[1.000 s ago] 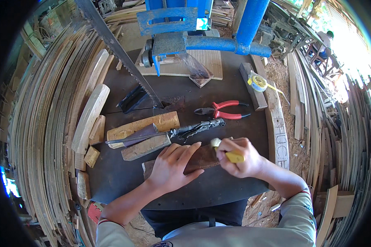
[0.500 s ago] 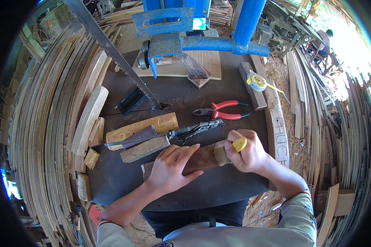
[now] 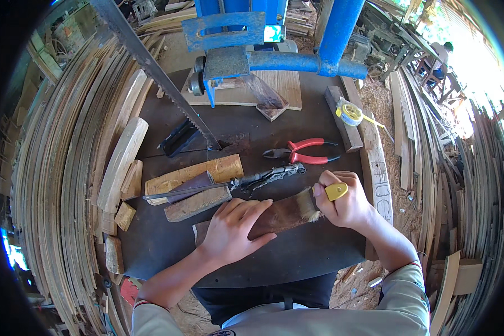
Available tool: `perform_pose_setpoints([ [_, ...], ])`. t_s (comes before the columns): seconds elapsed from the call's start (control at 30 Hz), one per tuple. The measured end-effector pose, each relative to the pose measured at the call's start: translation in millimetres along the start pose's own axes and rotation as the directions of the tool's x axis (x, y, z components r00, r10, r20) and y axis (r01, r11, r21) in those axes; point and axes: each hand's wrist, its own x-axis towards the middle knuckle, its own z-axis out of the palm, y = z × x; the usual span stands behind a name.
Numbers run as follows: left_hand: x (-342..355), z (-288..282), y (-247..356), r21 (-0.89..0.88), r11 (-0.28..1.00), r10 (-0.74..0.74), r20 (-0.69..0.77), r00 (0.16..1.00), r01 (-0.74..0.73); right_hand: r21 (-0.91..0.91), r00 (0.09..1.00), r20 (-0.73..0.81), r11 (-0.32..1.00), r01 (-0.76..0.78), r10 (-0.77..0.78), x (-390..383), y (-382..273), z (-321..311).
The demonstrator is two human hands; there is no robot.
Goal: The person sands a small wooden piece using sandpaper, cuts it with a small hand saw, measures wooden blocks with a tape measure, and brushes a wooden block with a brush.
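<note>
A dark brown wooden board [image 3: 283, 215] lies at a slant near the front of the dark worktable. My left hand [image 3: 231, 228] spans its left part, thumb along the near edge and fingers toward the far one, holding it down. In my right hand [image 3: 350, 206] is a paintbrush [image 3: 336, 191] with a yellow handle, gripped in closed fingers. Its pale bristles touch the board's right end and are splayed. Beyond my left hand are a wood block [image 3: 199, 204], a folded sheet of sandpaper [image 3: 191, 186] and a thin rod-like tool with a dark wrapped handle [image 3: 271, 176].
A toothed saw blade [image 3: 168, 84] runs down into the table beside a blue machine frame [image 3: 333, 39]. Red-handled pliers [image 3: 305, 151] lie behind the board. A tape measure [image 3: 350, 113] rests on a wood block at right. Stacked timber strips [image 3: 61, 168] flank the table; a person sits far right.
My right hand has moved right and slightly away from me, drawing the brush to the board's right end. The left hand and board have stayed put.
</note>
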Motion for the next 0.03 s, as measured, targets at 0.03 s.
perform_pose_setpoints([
  [0.03,0.1,0.4,-0.5,0.001,1.000,-0.001,0.009,1.000,0.001,-0.003,1.000,0.008,1.000,-0.006,0.006,-0.4,-1.8,0.1],
])
